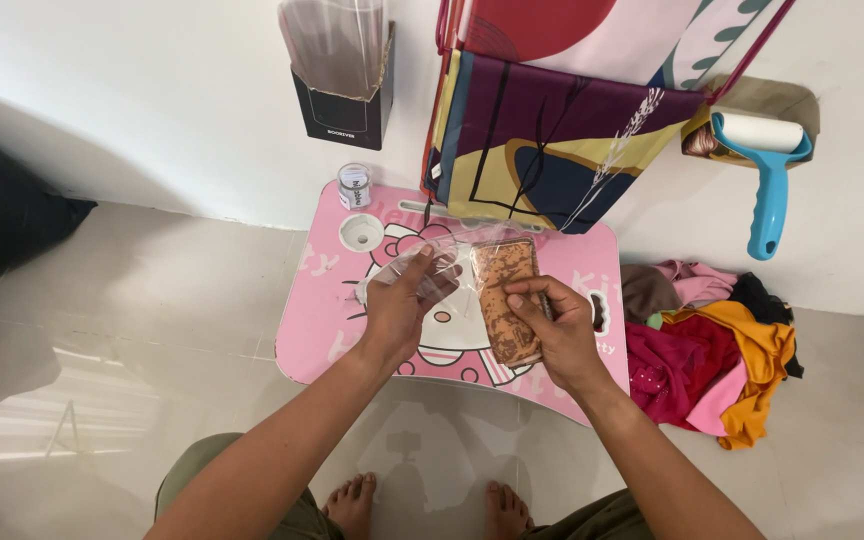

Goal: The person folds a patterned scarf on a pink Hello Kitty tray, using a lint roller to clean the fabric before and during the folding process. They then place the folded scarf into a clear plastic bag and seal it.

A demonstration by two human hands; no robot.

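Floor: pale glossy tiles, light glare; bare feet at the bottom edge. White wall behind.

Hanging cloth: large, smooth, printed in purple, yellow, red and navy shapes, draped down to the tabletop's far edge.

Tabletop: low pink lap tray, rounded corners, cartoon cat print, round cup recess at far left.

Pile of clothes on the floor right of the tabletop: crumpled, red, orange, pink, dark.

Both forearms reach forward from below, elbows bent, hands meeting over the tabletop's middle.

Left hand: palm down, fingers curled, grip closed on a clear plastic bag, thin, crinkled, glossy.

Right hand: thumb and fingers pinched on the side of a brown patterned slab, long, rectangular, mottled, which lies partly inside the bag, held just above the tabletop.

Lint roller: blue plastic handle, white roll, against the wall.

Black box with clear sheets standing in it.

Small jar, clear with a white label, at the tabletop's far left corner.
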